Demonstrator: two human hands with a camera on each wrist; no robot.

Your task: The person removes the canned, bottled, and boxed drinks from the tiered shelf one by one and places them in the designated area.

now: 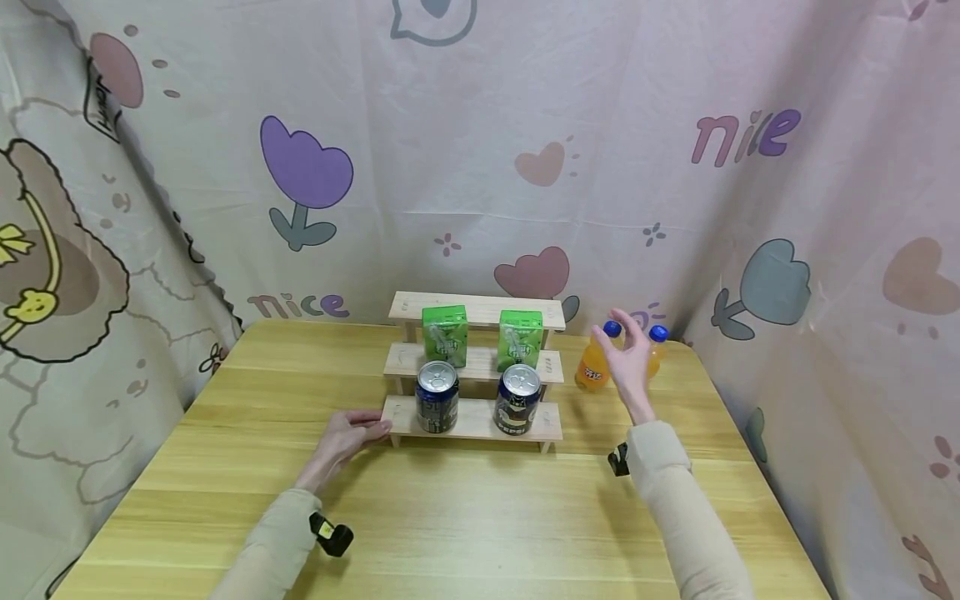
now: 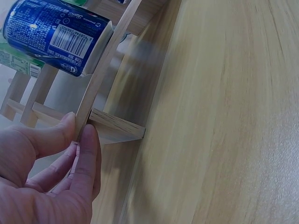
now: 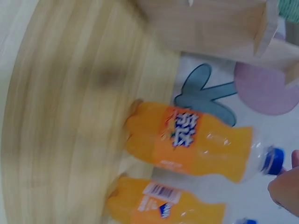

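A three-tier wooden display stand (image 1: 472, 418) stands on the table. My left hand (image 1: 347, 440) pinches the left end of its lowest tier; the left wrist view shows the thumb (image 2: 58, 133) above the board and fingers below. Two dark blue Pepsi cans (image 1: 517, 402) stand on that tier, and two green drink cartons (image 1: 446, 335) on the middle one. To the right, my right hand (image 1: 630, 358) is raised at the blue cap (image 3: 274, 161) of the nearer orange soda bottle (image 3: 187, 140), thumb and fingers spread apart. A second orange soda bottle (image 3: 163, 203) stands beside it.
The wooden table (image 1: 480, 517) reaches back to a printed curtain (image 1: 450, 167), which also hangs along both sides. The stand's top tier (image 1: 480, 308) lies close to the back curtain. Each wrist wears a small black camera (image 1: 332, 534).
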